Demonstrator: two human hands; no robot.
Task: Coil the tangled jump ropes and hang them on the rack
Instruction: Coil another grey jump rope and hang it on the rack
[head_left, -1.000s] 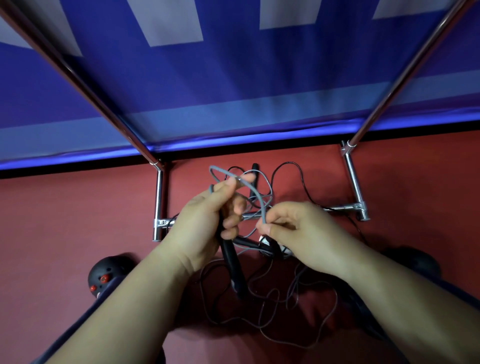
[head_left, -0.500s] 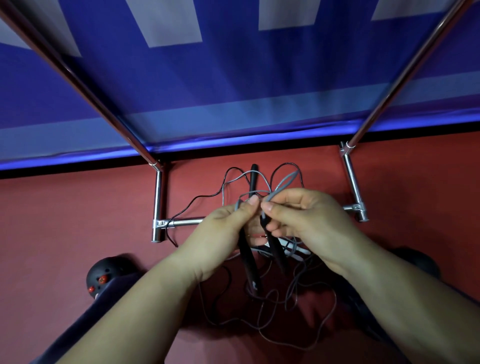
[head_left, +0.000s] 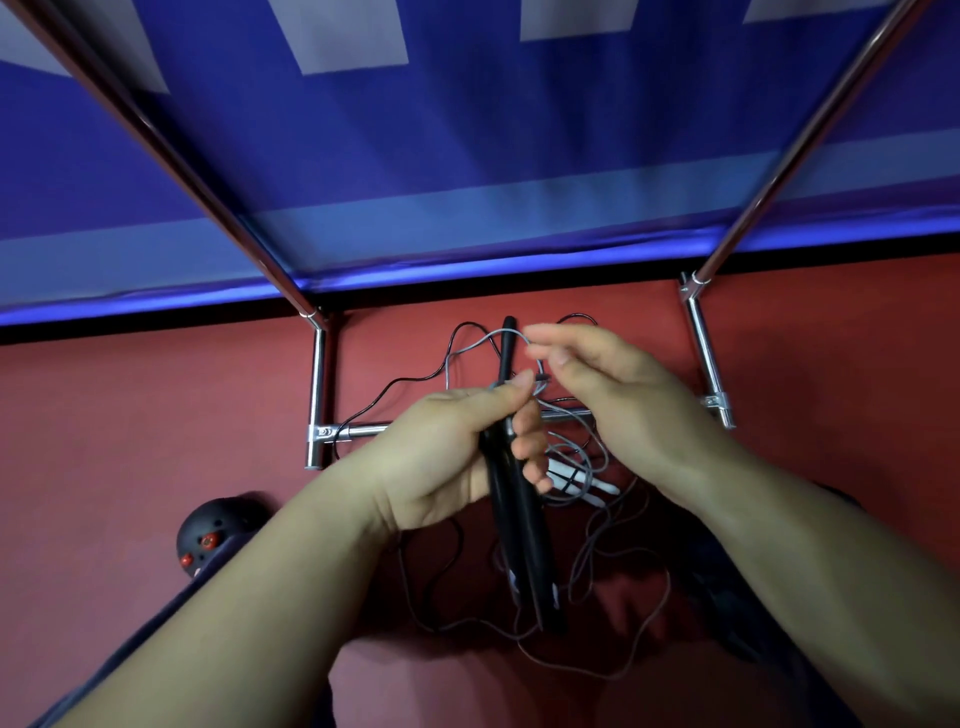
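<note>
Left hand (head_left: 441, 457): I grip two black handles (head_left: 519, 525) side by side, fingers curled round them, thumb pressed along the top; the thumb also pins a few turns of grey cord (head_left: 569, 452) against the handles.
Right hand (head_left: 618, 410): I hold it just beyond the left one, thumb and forefinger drawn close at a grey loop near the handle tops. The fingertips are blurred, so I cannot tell whether I really pinch the cord.
Handles: they run slantwise from my left palm, upper ends poking above my thumb, lower ends hanging down toward me.
Grey cord: from my hands it drops in loose loops to the floor (head_left: 156, 415) and sprawls there, uncoiled.
Black rope (head_left: 410, 379): a thin black line lies tangled on the floor with the grey one, arching up behind my hands and crossing the low bar.
White handles (head_left: 587, 480): a pale pair lies on the floor under my right hand, half hidden by the loops.
Rack (head_left: 319, 395): chrome tubes, two short posts joined by a low crossbar behind my hands, with long poles slanting up from the posts. No rope hangs on it.
Shoe (head_left: 208, 535): black with red dots, on the red floor at lower left.
Wall (head_left: 467, 130): blue with pale panels, behind the rack.
</note>
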